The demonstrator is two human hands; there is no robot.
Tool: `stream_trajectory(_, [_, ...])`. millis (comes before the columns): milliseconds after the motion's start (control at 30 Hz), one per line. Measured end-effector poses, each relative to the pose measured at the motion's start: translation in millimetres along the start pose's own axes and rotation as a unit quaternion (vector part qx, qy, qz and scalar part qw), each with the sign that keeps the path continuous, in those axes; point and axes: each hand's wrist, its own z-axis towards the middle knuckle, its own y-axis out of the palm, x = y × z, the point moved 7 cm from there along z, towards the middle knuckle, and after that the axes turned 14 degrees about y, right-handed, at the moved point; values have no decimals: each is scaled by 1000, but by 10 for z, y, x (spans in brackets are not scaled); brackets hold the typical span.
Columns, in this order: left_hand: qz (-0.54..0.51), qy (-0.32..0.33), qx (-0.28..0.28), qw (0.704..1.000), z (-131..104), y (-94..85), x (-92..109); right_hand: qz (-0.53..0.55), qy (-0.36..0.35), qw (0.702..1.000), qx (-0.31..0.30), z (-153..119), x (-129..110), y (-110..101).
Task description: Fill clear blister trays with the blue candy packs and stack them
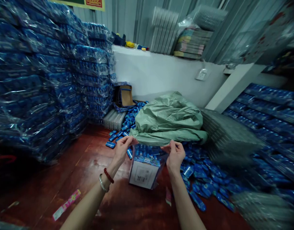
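Observation:
My left hand [123,149] pinches one upper corner of a clear plastic bag [163,159], with thumb and fingers pressed together. At the opposite corner my right hand [175,157] grips the film in the same way. Inside the bag stands a box [143,174], with a white printed panel facing me and small blue items showing at its top. The bag's mouth is stretched between my hands above the box. Just behind lies a crumpled green sack [171,115], on a heap of loose blue packets [202,172].
Plastic-wrapped blue packs [93,70] are stacked high on the left, and more packs [264,118] stand on the right. Clear plastic trays [114,118] and an open carton [126,95] sit near the white wall [156,73]. A pink strip [66,205] lies on the red floor [89,153].

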Motion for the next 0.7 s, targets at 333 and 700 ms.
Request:
stream_trajectory(333, [-7,10,-5,1000,48,189,28,-447,-536,714,-62,-828,-552,777])
stream_trajectory(700, [157,99,-43,982,77,184,168,-545,-559,608,-142,-846,-360,1349])
